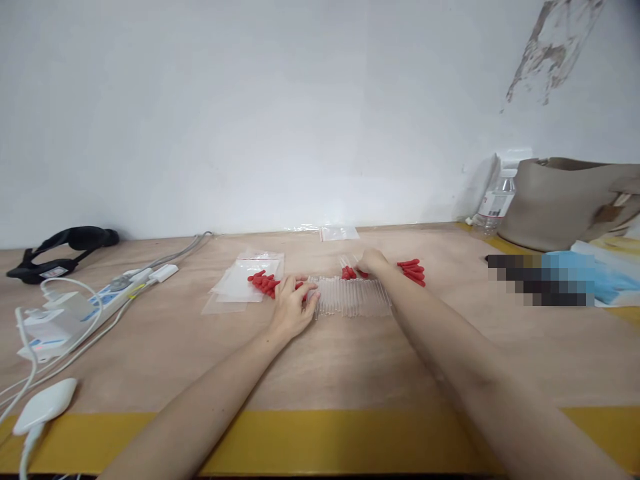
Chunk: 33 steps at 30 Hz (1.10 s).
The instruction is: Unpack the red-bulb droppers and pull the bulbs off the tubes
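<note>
- My left hand (291,308) rests on the left end of the row of clear tubes (353,297), fingers loosely curled over it, touching rather than gripping.
- My right hand (373,262) sits at the row's far edge; I cannot tell whether its fingers pinch anything.
- The tubes lie side by side, thin and transparent, mid-table.
- Red caps (263,281) are piled left; more red caps (413,271) right.
- Clear bags (235,288) lie farther left.

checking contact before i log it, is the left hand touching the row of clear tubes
Touching. The head view shows the left hand with its fingertips resting on the left end of the row of clear tubes, no gap visible.
</note>
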### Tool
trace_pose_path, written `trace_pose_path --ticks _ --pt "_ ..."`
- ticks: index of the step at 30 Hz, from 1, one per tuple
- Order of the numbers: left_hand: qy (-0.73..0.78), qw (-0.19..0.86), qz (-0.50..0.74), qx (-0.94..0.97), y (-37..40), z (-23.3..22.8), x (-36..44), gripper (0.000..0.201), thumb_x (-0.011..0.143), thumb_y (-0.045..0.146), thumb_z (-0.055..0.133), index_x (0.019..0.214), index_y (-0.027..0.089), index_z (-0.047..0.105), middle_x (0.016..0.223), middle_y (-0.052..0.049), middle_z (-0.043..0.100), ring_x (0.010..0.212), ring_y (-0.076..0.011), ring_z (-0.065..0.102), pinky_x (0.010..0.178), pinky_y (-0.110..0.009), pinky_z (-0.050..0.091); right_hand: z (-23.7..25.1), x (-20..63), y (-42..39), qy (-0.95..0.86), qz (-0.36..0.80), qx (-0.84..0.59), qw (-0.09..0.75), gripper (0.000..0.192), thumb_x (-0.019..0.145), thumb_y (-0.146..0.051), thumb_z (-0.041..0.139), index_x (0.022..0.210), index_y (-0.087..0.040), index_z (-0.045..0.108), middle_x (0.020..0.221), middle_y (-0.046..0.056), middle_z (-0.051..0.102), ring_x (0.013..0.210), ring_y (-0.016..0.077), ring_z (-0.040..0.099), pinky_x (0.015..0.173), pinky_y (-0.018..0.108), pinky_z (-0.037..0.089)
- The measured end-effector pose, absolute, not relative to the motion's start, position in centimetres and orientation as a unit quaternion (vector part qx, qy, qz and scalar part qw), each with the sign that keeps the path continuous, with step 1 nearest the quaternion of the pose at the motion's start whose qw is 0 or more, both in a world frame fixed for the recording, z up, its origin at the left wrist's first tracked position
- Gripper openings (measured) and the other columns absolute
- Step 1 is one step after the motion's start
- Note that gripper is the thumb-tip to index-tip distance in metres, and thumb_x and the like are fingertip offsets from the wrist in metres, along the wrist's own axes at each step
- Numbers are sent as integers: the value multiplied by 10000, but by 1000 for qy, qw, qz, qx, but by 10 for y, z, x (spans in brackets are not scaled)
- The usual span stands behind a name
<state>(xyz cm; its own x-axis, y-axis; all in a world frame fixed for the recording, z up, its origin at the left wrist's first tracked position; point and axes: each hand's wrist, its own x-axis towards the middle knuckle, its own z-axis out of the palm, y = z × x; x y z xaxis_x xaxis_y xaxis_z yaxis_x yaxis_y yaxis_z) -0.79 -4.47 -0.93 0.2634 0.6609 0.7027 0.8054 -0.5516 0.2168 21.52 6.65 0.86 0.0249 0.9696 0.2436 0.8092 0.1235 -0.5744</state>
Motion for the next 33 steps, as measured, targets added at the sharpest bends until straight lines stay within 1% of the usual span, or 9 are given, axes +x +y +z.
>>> trace_pose_path --ticks 5,8,12,18,23,25,27,31,33 --pt "-453 96 -391 -796 -45 -9 -7 163 786 292 525 875 200 625 1016 -71 517 941 -211 470 846 -396 359 23 211 62 -651 188 -663 318 160 528 -103 630 444 -158 506 393 20 486 550 197 566 510 279 420" --pt "-434 86 -397 -804 -46 -8 -6 168 792 280 515 895 195 616 1005 -75 519 936 -206 487 850 -394 374 33 213 41 -654 213 -620 378 70 678 -183 537 624 -147 563 528 27 576 599 150 579 567 247 441" --pt "-392 55 -407 -823 -54 -2 1 262 821 263 477 1066 196 541 1025 -79 518 977 -199 491 868 -367 399 34 215 -10 -671 274 -542 426 172 774 -285 483 831 -147 569 733 35 643 637 101 594 609 222 477" --pt "-346 18 -394 -851 -77 4 21 392 845 314 456 1217 198 409 1135 -98 494 1065 -205 465 908 -362 404 8 209 -77 -576 529 -346 519 267 669 -358 651 841 -158 607 725 17 652 688 123 616 722 301 502" --pt "-294 -16 -368 -882 -77 -5 25 242 887 285 379 1023 186 552 844 -47 588 753 -133 567 684 -257 477 -4 207 -89 -529 618 -312 491 251 624 -340 693 801 -167 658 779 33 673 747 153 621 723 324 504" --pt "-296 12 -365 -883 -73 -7 22 247 888 290 375 948 182 589 770 -39 574 685 -125 548 637 -250 465 -4 212 -86 -545 585 -344 492 251 633 -360 681 792 -166 668 721 31 670 699 156 618 670 314 501" --pt "-298 43 -366 -881 -70 -7 19 241 878 306 399 916 183 603 755 -42 562 691 -133 528 638 -257 454 -2 217 -85 -617 485 -386 484 233 658 -373 657 779 -175 675 656 21 654 621 146 596 609 295 481" --pt "-270 92 -343 -895 -73 -3 19 215 871 291 416 888 181 600 762 -46 549 741 -151 497 677 -271 434 0 219 -93 -820 211 -383 369 221 807 -338 491 860 -207 660 782 39 648 689 145 572 639 276 431" --pt "-264 109 -312 -906 -75 0 19 214 872 298 413 915 177 583 796 -51 551 774 -164 491 706 -286 425 0 216 -98 -853 140 -380 328 259 855 -308 404 877 -195 636 802 47 634 700 142 560 642 267 413"
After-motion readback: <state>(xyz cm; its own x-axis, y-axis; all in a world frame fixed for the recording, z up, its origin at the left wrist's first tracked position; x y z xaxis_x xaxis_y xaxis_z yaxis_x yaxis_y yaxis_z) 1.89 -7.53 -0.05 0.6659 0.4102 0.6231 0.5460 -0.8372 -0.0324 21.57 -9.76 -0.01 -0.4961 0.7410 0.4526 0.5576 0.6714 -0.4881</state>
